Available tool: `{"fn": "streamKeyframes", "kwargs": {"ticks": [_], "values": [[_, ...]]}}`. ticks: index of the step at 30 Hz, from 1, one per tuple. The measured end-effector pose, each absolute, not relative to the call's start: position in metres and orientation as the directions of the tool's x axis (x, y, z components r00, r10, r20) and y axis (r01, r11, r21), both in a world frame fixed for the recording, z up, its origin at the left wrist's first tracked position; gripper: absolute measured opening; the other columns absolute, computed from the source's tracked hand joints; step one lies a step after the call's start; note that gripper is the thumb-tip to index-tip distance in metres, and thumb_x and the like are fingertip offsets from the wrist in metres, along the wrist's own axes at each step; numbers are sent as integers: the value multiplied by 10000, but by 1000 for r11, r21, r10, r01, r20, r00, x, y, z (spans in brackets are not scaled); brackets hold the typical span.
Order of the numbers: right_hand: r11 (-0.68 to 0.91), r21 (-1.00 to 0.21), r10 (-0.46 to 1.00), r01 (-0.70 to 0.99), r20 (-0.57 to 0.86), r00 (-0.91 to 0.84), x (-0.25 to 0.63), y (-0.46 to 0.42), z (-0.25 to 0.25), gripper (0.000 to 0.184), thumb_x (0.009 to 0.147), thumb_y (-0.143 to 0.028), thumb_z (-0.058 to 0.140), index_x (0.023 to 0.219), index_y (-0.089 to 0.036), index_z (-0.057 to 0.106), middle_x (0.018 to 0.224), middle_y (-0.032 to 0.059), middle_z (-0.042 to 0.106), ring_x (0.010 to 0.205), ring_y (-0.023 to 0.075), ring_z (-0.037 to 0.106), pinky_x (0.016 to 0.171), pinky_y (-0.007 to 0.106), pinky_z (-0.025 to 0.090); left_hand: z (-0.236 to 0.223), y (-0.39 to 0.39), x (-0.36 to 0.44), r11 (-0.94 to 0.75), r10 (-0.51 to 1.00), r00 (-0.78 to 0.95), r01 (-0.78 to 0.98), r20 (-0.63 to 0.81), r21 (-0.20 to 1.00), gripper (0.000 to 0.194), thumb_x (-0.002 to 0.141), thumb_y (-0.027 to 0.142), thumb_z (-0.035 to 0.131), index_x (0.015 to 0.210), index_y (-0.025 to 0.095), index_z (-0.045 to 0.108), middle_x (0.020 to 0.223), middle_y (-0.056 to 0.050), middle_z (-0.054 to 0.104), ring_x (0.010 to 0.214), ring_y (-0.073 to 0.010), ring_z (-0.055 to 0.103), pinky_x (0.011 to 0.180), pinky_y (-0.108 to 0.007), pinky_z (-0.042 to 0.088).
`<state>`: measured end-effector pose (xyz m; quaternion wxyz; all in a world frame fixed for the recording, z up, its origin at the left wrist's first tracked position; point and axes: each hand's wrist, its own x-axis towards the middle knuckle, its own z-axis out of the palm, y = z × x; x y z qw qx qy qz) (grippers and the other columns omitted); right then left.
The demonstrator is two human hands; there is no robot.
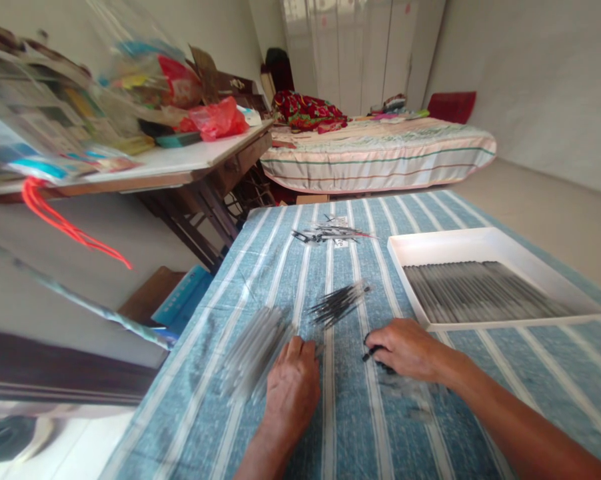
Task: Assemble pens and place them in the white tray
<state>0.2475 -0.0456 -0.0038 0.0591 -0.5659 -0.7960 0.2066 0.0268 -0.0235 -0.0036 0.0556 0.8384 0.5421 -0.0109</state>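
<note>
My left hand (293, 380) is curled at the right edge of a pile of frosted, translucent tubes (253, 350) that look like pen barrels. Its fingertips point down and what they pinch, if anything, is hidden. Farther right, my right hand (405, 348) has its fingers closed over small black pieces (373, 353). Blurred clear and dark pieces (410, 388) lie under that hand and wrist. Just beyond both hands is a bundle of thin dark sticks (338, 303), like pen refills, with pale ends.
A white tray (510, 327) at the right holds rows of grey, dark-tipped tubes (480, 290). Loose thin pieces (333, 232) lie at the far side of the striped cloth (210, 413). A cluttered side table (180, 163) stands left, a bed (380, 157) behind.
</note>
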Motion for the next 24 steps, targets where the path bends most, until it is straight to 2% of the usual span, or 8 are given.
{"fn": "streamKeyframes", "kwargs": {"ticks": [5,11,15,17,20,24], "values": [[289,-404,931,868,-95,-353,243,-44,-12,199,799,-198,478,730,-197,665,680,28,683,638,150,593,573,238,296,-8,-23,25,-416,902,429,894,-50,165,265,869,174,353,770,168,599,891,-104,583,846,-220,574,742,-310,426],[232,-675,967,701,79,-244,240,-45,-12,131,762,-191,491,658,-174,569,535,-44,515,501,82,438,513,185,311,-12,-24,25,-369,922,378,785,88,498,166,852,175,396,768,207,535,809,-54,575,777,-179,578,726,-275,440],[258,-719,964,645,148,-222,240,-45,-14,117,732,-149,491,639,-169,559,537,-43,494,507,79,431,526,178,332,-11,-25,26,-298,945,309,686,105,664,102,804,229,480,749,205,562,743,-31,584,711,-178,582,687,-285,445],[275,-691,959,669,142,-247,240,-44,-14,136,736,-150,496,629,-166,579,549,-35,515,521,82,443,539,182,333,-10,-25,27,-206,965,255,615,55,761,90,762,264,534,737,197,587,702,-22,595,661,-177,581,640,-284,455],[279,-642,952,714,85,-295,240,-43,-14,173,760,-180,502,643,-171,629,549,-27,546,524,87,451,548,192,328,-10,-26,30,4,972,209,449,-109,894,137,728,313,571,746,181,604,609,0,598,537,-150,556,511,-253,451],[216,-624,963,751,9,-269,245,-41,-11,188,785,-233,508,754,-183,687,550,-29,576,514,89,465,541,192,324,-9,-24,32,163,949,213,294,-231,942,180,713,341,595,730,161,597,543,18,596,437,-110,502,439,-224,416]]}}
